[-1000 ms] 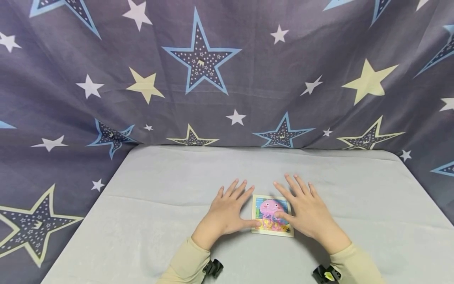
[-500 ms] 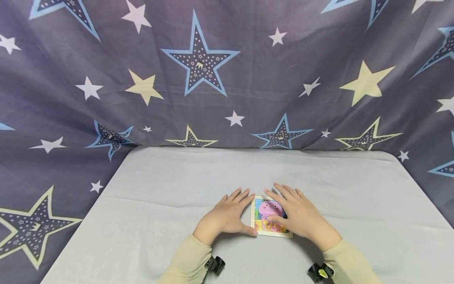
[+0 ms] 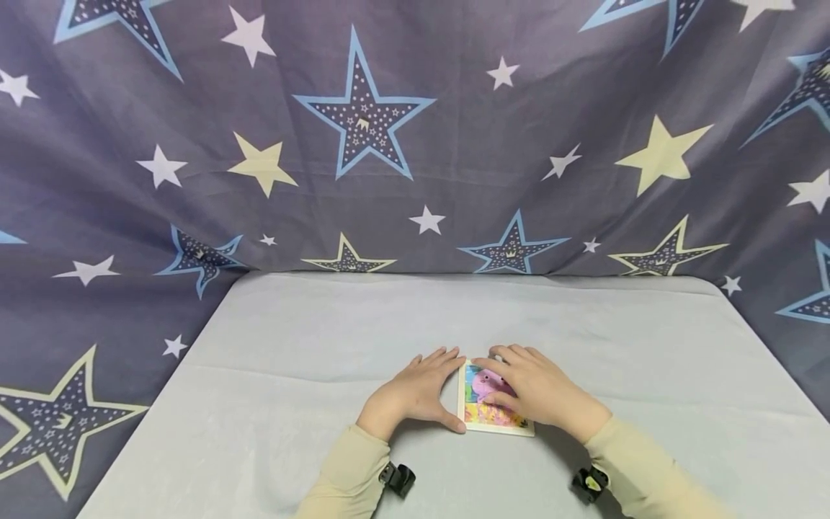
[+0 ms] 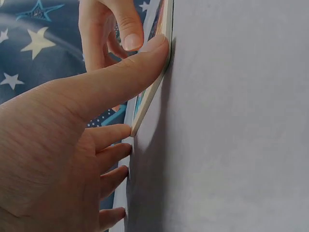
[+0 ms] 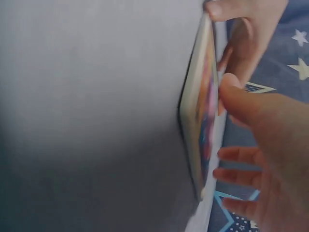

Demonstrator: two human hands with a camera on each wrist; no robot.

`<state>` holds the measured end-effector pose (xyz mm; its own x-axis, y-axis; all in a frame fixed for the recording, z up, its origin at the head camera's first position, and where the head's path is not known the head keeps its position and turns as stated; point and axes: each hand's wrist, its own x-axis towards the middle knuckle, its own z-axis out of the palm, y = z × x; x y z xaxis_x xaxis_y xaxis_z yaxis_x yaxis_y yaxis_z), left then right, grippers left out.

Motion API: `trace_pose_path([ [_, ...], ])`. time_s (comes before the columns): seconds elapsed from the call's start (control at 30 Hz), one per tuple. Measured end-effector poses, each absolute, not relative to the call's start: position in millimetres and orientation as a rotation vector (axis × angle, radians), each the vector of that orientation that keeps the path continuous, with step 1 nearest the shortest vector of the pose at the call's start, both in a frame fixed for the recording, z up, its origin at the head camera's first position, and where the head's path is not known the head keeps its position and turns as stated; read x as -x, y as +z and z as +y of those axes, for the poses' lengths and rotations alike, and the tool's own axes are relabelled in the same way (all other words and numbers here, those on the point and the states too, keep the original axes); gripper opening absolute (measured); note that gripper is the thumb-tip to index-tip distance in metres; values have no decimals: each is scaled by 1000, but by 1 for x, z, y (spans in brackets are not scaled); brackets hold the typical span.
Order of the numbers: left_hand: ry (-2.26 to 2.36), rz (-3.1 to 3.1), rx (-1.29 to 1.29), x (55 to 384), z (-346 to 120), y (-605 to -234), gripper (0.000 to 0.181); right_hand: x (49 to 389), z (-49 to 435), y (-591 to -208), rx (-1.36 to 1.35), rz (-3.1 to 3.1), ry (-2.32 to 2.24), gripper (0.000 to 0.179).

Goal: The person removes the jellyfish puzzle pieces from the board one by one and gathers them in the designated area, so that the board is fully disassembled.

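A square picture board (image 3: 478, 414) with a pale frame and a pink octopus-like figure lies flat on the grey cloth. My left hand (image 3: 418, 393) is spread along its left side. In the left wrist view the thumb (image 4: 154, 50) rests at the near corner of the board's frame (image 4: 147, 104), and the index fingertip meets the far corner. Over the right half reaches my right hand (image 3: 545, 393), fingers loosely bent, covering part of the picture. The right wrist view has its thumb (image 5: 236, 96) close over the picture, the other fingertips near the far side.
Grey cloth (image 3: 311, 324) covers the table on all sides of the board. A dark curtain (image 3: 454, 144) with stars hangs behind it and along both sides. Each wrist wears a small black camera mount, one showing at the left cuff (image 3: 398, 479).
My right hand has moved left and nearer, over the board, its fingers bending more. My left thumb has come off the picture to the near left corner, its fingertips closer to the far corner.
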<state>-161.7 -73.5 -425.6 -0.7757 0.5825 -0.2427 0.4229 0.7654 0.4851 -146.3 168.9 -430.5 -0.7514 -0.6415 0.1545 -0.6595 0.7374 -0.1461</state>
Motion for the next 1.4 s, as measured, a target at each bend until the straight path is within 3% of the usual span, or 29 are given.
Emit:
trace_pose_path([
  [0.2,610,2593,-750,161,-74,-430,110,162,172,-437,-1293,-2699,228,42],
  [0.37,621,2595,-747,159,-72,-431,110,176,178,-442,-1447,-2642,178,43],
  [0.83,642,2559,-752,157,-75,-429,111,198,174,-439,-1643,-2629,202,30],
  [1.2,600,2620,-733,161,-69,-431,80,200,173,-438,-1601,-2613,137,33],
  [1.4,630,2632,-711,161,-66,-430,78,200,176,-440,-1590,-2594,190,33],
])
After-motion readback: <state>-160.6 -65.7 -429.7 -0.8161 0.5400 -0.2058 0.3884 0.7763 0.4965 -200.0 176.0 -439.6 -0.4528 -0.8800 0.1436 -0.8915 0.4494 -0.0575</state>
